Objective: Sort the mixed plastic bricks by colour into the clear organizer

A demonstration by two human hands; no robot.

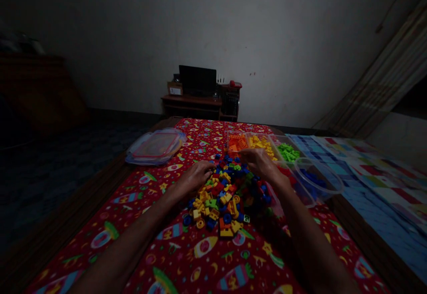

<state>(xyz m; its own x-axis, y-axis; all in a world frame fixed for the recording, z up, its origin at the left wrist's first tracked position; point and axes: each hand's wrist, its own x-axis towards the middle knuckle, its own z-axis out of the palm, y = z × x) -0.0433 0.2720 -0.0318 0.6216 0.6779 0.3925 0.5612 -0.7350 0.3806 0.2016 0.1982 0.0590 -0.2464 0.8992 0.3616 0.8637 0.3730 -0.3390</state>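
Toy blocks (218,191) in yellow, blue, red, green and orange lie in a loose heap on the red patterned cloth (187,271) that covers the desk (100,183), between the person's two hands. At the far left, a dark cabinet (40,91) stands against the wall. On the left part of the cloth rests a stack of clear lids (155,146) with coloured rims. The left hand (201,172) is at the heap's left side, its fingers bent in toward the blocks; whether they are clamped on one I cannot tell. Beyond the desk, a black monitor (197,80) stands on a low brown stand (191,102). The right hand (258,160) is by the heap's far right part, fingers bent and pointing left, just in front of the orange pieces (237,142); whether it grips anything I cannot tell. Rightward come clear boxes (340,183) with yellow pieces (260,145), green pieces (288,152) and blue pieces (312,179). Past them lies a patchwork quilt (383,165), with a striped curtain (373,80) hanging behind.
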